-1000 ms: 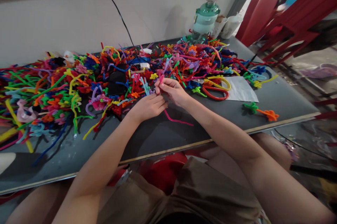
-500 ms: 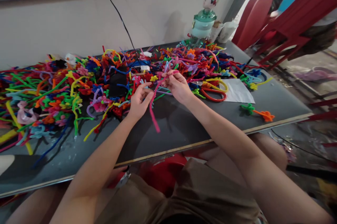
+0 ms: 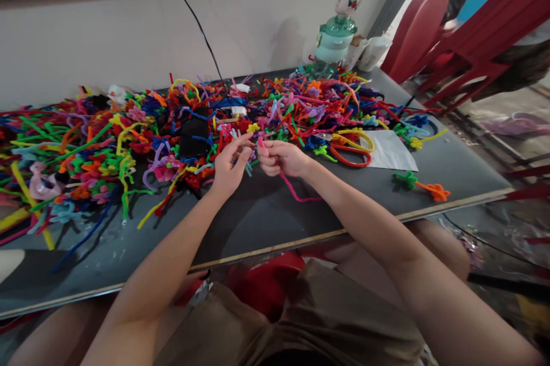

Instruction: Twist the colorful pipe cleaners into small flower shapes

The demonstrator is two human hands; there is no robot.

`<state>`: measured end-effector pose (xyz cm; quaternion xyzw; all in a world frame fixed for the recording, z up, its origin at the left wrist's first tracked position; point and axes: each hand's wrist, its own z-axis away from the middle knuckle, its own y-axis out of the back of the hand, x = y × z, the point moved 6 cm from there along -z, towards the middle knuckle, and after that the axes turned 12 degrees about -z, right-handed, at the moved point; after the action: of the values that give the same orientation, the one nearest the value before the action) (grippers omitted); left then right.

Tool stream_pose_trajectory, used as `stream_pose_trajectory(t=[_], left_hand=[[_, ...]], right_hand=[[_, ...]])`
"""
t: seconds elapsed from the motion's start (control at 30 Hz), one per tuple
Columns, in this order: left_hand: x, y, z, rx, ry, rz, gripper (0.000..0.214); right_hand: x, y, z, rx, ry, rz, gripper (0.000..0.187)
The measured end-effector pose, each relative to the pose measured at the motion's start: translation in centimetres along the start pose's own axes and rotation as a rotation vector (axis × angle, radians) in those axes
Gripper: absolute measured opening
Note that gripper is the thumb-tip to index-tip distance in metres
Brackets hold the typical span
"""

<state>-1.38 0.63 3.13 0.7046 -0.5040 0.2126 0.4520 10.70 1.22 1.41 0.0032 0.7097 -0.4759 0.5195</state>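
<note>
A dark grey table (image 3: 266, 223) carries a big heap of coloured pipe cleaners (image 3: 129, 137). My right hand (image 3: 281, 158) is closed round a pink pipe cleaner (image 3: 296, 194); its top end sticks up from the fist and its tail curls onto the table below my wrist. My left hand (image 3: 230, 165) hovers just left of it at the heap's edge, fingers partly spread, fingertips touching pale blue strands (image 3: 240, 148) and close to the pink tip.
Red-handled scissors (image 3: 350, 154) and a white paper (image 3: 389, 151) lie right of my hands. A green-and-orange pipe-cleaner flower (image 3: 423, 185) lies near the right front edge. A green bottle with a doll head (image 3: 337, 31) stands at the back. Red chairs (image 3: 429, 22) stand to the right.
My right hand dropped from the heap toward the table and closed into a fist on the pink pipe cleaner, whose tail swung from hanging left to lying right. My left hand opened.
</note>
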Motion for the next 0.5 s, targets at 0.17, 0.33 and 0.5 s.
stream_pose_trajectory(t=[0.17,0.33,0.5], left_hand=[[0.0,-0.1,-0.4,-0.065,0.043,0.021,0.036],[-0.2,-0.3,-0.4,-0.122,0.158,0.161,0.028],[-0.3,-0.7,-0.4,-0.156,0.204,0.208,0.019]], right_hand=[[1.3,-0.3,0.5,-0.097,-0.219,-0.016,0.024],[1.5,0.0,0.7,-0.109,-0.273,-0.021,0.02],[2.3,0.2,0.2,-0.054,-0.283,0.035,0.021]])
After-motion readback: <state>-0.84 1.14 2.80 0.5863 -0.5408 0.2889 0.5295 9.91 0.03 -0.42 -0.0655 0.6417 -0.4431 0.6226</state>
